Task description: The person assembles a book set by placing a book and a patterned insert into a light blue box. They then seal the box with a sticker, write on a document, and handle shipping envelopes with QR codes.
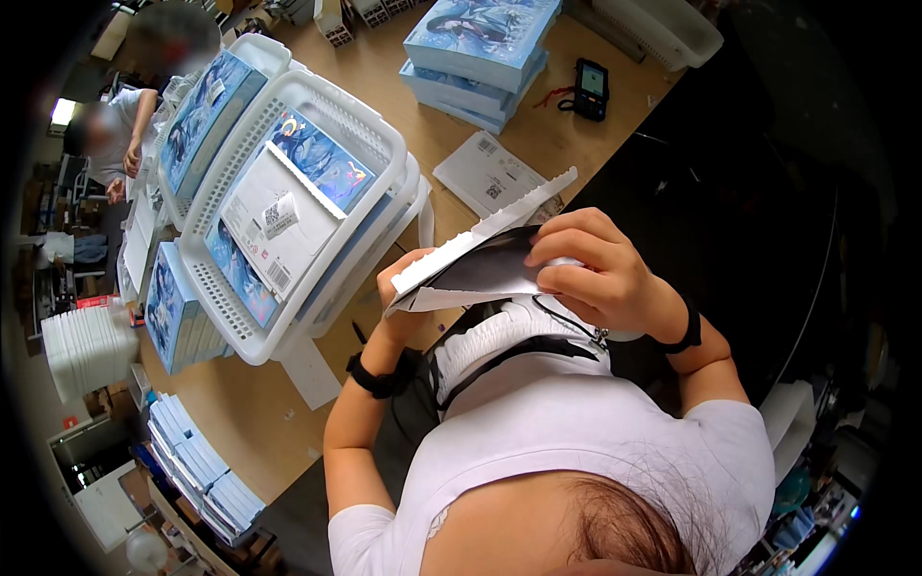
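Observation:
An opened cardboard envelope (497, 223) with a toothed tear edge is held at its left end by my left hand (403, 288); its inside looks dark and silvery. My right hand (598, 273) is at the envelope's mouth, fingers curled at the opening; whether they pinch something there I cannot tell. A flat white envelope (490, 169) with printed codes lies on the table just beyond. To the left, a similar white envelope (277, 223) with a sticker rests on blue illustrated boxes in a white plastic basket (392, 155).
Blue illustrated boxes (479, 43) are stacked at the back of the wooden table (238, 425), beside a handheld scanner (592, 90). Another basket (266, 54) stands behind the first. More blue boxes (205, 461) are piled at lower left. A co-worker (119, 137) is at far left.

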The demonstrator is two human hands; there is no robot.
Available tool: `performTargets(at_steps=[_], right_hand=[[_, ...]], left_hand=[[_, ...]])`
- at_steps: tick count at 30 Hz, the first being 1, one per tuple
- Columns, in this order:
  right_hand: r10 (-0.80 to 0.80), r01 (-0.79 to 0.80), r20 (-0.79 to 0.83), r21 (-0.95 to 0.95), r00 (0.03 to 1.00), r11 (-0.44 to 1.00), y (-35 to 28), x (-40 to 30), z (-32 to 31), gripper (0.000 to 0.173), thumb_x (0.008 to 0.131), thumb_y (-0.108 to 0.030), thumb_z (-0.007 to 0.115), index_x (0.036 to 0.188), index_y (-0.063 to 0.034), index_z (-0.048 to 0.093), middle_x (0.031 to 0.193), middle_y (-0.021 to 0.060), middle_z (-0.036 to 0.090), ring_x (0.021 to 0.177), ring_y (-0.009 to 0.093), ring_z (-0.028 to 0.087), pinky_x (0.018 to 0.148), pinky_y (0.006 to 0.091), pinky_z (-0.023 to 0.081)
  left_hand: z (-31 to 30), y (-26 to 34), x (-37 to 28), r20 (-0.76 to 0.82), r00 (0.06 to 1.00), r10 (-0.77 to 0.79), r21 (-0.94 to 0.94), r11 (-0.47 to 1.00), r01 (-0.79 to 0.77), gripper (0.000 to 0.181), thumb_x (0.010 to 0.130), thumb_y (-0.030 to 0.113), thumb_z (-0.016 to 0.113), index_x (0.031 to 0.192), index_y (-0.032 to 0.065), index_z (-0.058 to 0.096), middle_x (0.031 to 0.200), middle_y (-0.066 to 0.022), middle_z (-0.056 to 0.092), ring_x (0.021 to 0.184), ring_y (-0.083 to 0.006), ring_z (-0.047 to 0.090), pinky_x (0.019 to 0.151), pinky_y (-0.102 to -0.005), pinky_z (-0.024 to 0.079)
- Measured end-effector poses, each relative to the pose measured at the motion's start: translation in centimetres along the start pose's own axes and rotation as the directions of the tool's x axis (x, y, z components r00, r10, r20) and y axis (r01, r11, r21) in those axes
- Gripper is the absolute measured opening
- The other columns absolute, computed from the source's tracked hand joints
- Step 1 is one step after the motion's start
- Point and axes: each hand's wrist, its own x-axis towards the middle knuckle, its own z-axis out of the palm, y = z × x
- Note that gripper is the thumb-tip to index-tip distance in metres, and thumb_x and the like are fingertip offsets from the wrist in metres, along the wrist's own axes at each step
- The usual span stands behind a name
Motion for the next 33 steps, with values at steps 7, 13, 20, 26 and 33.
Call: performTargets(at_steps=[7,13,20,26,33], right_hand=[[0.045,-0.050,0.083,0.061,0.996,0.997,0.3,0.3,-0.3,0.016,0.064,-0.003,0.067,0.072,-0.0057,0.054,0.107,0.0087,0.055,0.099,0.027,0.050,0.079,0.0328,0.043],[0.010,-0.021,0.189,0.057,0.982,0.998,0.2,0.9,-1.0,0.018,0.062,-0.004,0.068,0.072,-0.0032,0.053,0.113,0.0138,0.054,0.104,0.030,0.050,0.084,0.0365,0.042],[-0.095,0.104,0.303,-0.016,0.948,0.994,-0.8,3.7,-1.0,0.013,0.067,-0.010,0.064,0.071,-0.0062,0.052,0.120,0.0123,0.051,0.111,0.028,0.047,0.091,0.0389,0.035],[-0.137,0.154,0.332,-0.024,0.933,0.988,-0.7,4.4,-0.6,0.015,0.067,-0.008,0.065,0.070,-0.0077,0.051,0.121,0.0107,0.050,0.115,0.027,0.046,0.092,0.0386,0.036],[-0.168,0.170,0.333,0.022,0.928,0.985,-0.8,4.6,-0.8,0.018,0.068,-0.007,0.068,0.084,-0.0082,0.059,0.120,0.0080,0.051,0.116,0.027,0.044,0.092,0.0414,0.035]], left_hand=[[-0.2,2.6,1.1,0.175,0.977,0.122,0.154,0.977,-0.149,0.025,0.070,0.003,0.064,0.093,-0.0061,0.061,0.093,-0.0187,0.063,0.080,-0.0270,0.064,0.070,-0.0301,0.051],[-0.3,5.0,2.1,0.221,0.955,0.197,0.115,0.967,-0.226,0.024,0.073,0.003,0.061,0.096,-0.0042,0.061,0.095,-0.0170,0.063,0.083,-0.0267,0.063,0.072,-0.0294,0.050],[-1.2,-0.3,-0.8,0.106,0.991,0.077,0.108,0.990,-0.088,0.028,0.073,0.005,0.063,0.100,-0.0017,0.061,0.098,-0.0155,0.062,0.085,-0.0269,0.063,0.075,-0.0308,0.049],[-1.1,-1.2,-1.3,0.044,0.991,-0.124,-0.133,0.983,0.129,0.031,0.075,0.007,0.063,0.105,-0.0008,0.060,0.102,-0.0154,0.061,0.087,-0.0266,0.062,0.077,-0.0316,0.048],[-1.2,-1.8,-1.2,0.033,0.999,-0.039,-0.104,0.994,0.042,0.031,0.076,0.006,0.062,0.106,-0.0016,0.059,0.104,-0.0178,0.060,0.090,-0.0261,0.061,0.078,-0.0308,0.048]])
